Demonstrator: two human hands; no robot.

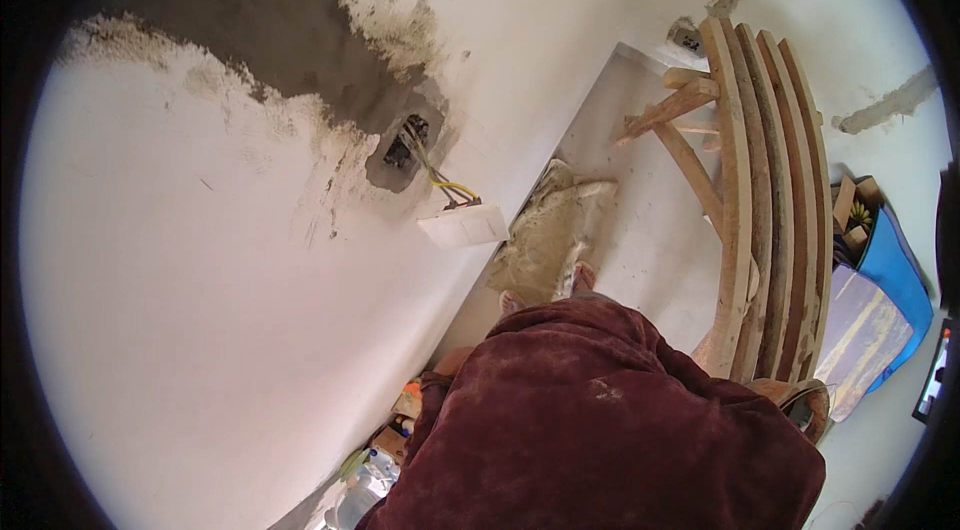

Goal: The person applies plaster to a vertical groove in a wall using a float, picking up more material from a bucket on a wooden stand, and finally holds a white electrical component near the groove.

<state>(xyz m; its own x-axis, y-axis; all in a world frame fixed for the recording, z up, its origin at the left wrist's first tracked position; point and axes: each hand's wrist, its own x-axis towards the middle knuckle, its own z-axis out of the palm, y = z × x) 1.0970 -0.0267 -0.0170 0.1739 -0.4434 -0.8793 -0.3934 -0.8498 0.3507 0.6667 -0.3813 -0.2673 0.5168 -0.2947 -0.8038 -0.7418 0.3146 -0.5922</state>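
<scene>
Neither of my hands shows; my maroon fleece garment (590, 420) fills the lower middle and hides what lies under it. Beyond it my two feet (583, 277) stand at a dusty, crumpled sheet (550, 230) on the floor. To the left, a white switch or socket plate (464, 227) hangs tilted from the wall by yellow and dark wires (437, 175). The wires come out of a recessed wall box (405, 145) edged with grey mortar. A broad band of dark plaster (260, 10) runs from that box to the upper left.
A wooden trestle bench (735, 200) with long planks stands on the right. Beside it are a bucket (800, 400), a blue sheet (900, 275) and a cardboard box (855, 200). Another wall box (686, 35) sits at the far wall. Clutter (385, 450) lies at lower left.
</scene>
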